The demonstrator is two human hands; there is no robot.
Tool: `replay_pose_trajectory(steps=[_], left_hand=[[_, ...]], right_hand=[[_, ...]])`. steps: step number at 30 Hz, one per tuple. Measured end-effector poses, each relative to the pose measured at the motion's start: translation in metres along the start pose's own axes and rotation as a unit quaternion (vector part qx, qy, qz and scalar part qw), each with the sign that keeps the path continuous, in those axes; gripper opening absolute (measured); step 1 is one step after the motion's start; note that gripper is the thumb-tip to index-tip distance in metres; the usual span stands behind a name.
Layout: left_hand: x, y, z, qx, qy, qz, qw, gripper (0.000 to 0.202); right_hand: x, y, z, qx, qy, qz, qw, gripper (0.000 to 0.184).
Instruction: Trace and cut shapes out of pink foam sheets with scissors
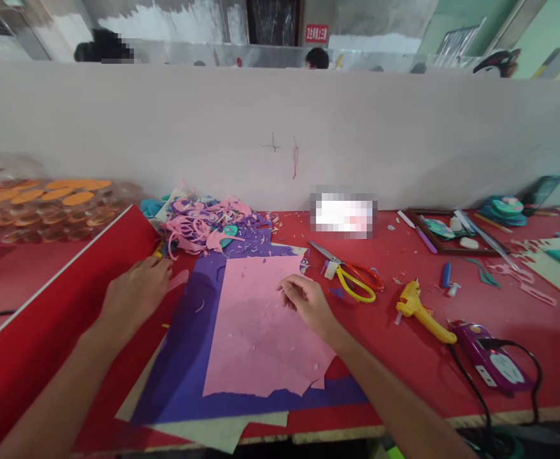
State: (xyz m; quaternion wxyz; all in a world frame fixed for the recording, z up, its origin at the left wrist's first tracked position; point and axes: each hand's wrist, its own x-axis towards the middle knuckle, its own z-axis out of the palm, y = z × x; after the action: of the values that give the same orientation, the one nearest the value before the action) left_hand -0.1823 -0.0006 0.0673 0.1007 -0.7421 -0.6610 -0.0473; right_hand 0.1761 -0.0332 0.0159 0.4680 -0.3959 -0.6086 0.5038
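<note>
A ragged-edged pink sheet [255,338] lies on top of a larger purple sheet [174,363], with small scraps scattered over it. Above the pink sheet's right part is my right hand [306,305], its fingers curled in; whether anything is between them is hidden. My left hand [139,290] is closed at the left edge of the purple sheet, beside a small yellow thing [158,250] I cannot make out. A pale pink strip [178,280] lies just right of that hand. Behind the sheets is a heap of pink and purple offcuts [198,223].
Yellow-and-red-handled scissors [353,280] lie right of the pink sheet. Farther right are a yellow glue gun [423,312], a purple device [492,360] with black cables and a dark tray [452,245]. A red board [69,306] slants at left. A white partition [188,127] stands behind.
</note>
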Motion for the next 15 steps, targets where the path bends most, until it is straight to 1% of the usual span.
replay_pose_trajectory(steps=[2,4,5,8,11,13,15], left_hand=[[0.004,0.010,-0.001,-0.027,0.024,0.017,0.999,0.045],[0.011,0.025,-0.002,-0.067,0.017,0.032,0.997,0.041],[0.015,0.034,-0.002,-0.080,0.006,0.042,0.996,0.040],[0.029,0.062,-0.003,-0.107,-0.055,0.078,0.990,0.038],[0.045,0.093,-0.009,-0.125,-0.102,0.117,0.980,0.032],[0.057,0.114,-0.016,-0.096,-0.135,0.144,0.976,0.028],[0.070,0.134,-0.021,-0.052,-0.149,0.175,0.972,0.027]], right_hand=[[0.000,0.001,0.000,0.007,0.002,-0.001,1.000,0.037],[0.000,0.001,0.000,0.013,0.001,-0.001,1.000,0.038],[0.000,0.001,0.000,0.015,0.001,-0.001,1.000,0.038],[0.001,0.001,-0.002,0.023,0.004,0.002,1.000,0.041],[0.003,0.003,-0.005,0.014,0.011,0.007,1.000,0.042],[0.004,0.005,-0.007,0.004,0.014,0.009,1.000,0.043],[0.005,0.006,-0.009,0.002,0.016,0.010,1.000,0.044]])
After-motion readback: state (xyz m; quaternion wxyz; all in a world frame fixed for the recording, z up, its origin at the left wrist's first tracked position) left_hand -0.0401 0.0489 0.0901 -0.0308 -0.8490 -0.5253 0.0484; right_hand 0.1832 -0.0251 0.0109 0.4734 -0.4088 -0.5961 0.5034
